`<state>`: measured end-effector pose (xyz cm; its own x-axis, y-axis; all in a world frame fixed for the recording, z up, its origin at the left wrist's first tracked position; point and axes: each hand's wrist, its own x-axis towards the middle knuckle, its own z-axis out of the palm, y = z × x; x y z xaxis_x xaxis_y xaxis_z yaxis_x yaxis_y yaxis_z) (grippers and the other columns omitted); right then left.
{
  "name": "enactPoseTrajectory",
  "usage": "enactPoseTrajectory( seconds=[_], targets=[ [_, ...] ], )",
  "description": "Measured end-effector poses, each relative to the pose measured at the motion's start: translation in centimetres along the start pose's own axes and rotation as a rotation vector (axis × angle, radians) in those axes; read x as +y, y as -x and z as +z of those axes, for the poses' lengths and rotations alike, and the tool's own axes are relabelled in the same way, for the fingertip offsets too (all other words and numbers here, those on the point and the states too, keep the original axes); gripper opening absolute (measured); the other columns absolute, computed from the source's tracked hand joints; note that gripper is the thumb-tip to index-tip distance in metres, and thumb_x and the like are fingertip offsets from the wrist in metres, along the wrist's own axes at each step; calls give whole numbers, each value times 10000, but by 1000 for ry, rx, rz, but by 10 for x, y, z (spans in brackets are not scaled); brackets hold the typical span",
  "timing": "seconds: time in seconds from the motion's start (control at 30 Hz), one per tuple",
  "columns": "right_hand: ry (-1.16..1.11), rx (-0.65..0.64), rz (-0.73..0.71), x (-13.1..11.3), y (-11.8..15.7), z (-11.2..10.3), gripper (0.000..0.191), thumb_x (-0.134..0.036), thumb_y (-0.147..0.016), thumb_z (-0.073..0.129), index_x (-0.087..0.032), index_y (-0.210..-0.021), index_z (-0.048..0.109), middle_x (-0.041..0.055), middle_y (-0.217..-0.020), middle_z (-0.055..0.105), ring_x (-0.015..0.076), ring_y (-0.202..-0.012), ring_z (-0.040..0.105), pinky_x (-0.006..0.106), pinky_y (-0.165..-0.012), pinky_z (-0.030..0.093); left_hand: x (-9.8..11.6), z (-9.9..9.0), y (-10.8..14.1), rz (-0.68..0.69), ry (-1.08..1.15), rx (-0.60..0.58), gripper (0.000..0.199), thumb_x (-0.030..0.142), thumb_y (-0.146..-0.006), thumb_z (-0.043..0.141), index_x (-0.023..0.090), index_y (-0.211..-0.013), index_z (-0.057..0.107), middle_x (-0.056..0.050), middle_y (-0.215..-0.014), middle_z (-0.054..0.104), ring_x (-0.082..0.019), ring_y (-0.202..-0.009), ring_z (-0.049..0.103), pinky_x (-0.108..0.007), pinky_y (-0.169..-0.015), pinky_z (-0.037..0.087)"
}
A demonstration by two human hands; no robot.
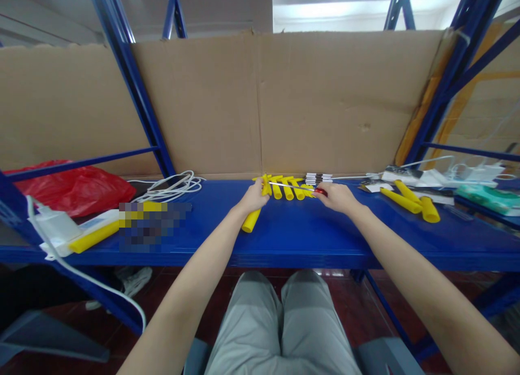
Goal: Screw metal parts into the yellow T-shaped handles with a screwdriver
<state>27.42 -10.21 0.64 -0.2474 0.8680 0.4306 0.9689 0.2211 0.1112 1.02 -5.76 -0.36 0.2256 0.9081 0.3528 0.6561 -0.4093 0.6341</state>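
At the middle of the blue shelf, my left hand (255,196) is closed around a yellow plastic piece (266,185). A yellow tube (251,221) shows below that hand; I cannot tell whether it belongs to the same piece. My right hand (336,196) grips a screwdriver (293,186) by its red handle. The thin metal shaft points left, with its tip at or close to the held yellow piece; exact contact is too small to tell. Behind the shaft, several yellow tubular pieces (288,193) lie in a row near the cardboard.
A cardboard panel (325,104) closes off the back of the blue shelf (309,228). Small black-and-white blocks (318,178) are stacked by the row. Yellow tubes (429,209) lie right. A white cable (179,186), red bag (73,188) and power strip (60,231) are left.
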Motion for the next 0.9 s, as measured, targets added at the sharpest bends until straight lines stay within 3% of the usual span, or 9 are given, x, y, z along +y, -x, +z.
enactPoseTrajectory(
  seconds=[0.13, 0.3, 0.47, 0.6, 0.9],
  targets=[
    [10, 35, 4, 1, 0, 0, 196, -350, -899, 480, -204, -968, 591, 94, -981, 705, 242, -857, 643, 285, -600, 342, 2, 1, 2, 2, -35, 5, 403, 87, -754, 573, 151, -1137, 468, -162, -1144, 660, -215, -886, 683, -290, -728, 529],
    [-12, -12, 49, 0, -1, 3, 248, -394, -900, 481, -194, -1026, 555, 105, -916, 705, 251, -817, 648, 292, -612, 369, 1, 4, 1, -10, -59, 10, 396, 93, -746, 590, 157, -1123, 485, -152, -1117, 669, -233, -905, 684, -295, -745, 529],
    [-58, -49, -1, -1, -2, 5, 273, -356, -944, 402, -158, -1010, 578, 138, -986, 694, 243, -877, 648, 303, -697, 415, 0, 3, 1, -35, -65, 22, 448, 77, -738, 603, 150, -1164, 485, -169, -1161, 652, -239, -922, 684, -311, -783, 526],
    [-36, -5, -15, 1, -2, 5, 240, -347, -929, 443, -167, -975, 595, 137, -1018, 686, 241, -919, 637, 296, -700, 416, 1, 2, 2, -40, -74, 32, 463, 76, -736, 611, 148, -1178, 494, -177, -1189, 643, -252, -951, 679, -328, -810, 523],
    [-67, -72, 2, 4, -2, 5, 263, -433, -882, 503, -194, -949, 591, 86, -866, 706, 216, -741, 637, 273, -602, 365, 2, 2, 2, -21, -96, 38, 362, 94, -761, 599, 148, -1109, 515, -159, -1158, 656, -233, -946, 676, -317, -812, 516]
  ],
)
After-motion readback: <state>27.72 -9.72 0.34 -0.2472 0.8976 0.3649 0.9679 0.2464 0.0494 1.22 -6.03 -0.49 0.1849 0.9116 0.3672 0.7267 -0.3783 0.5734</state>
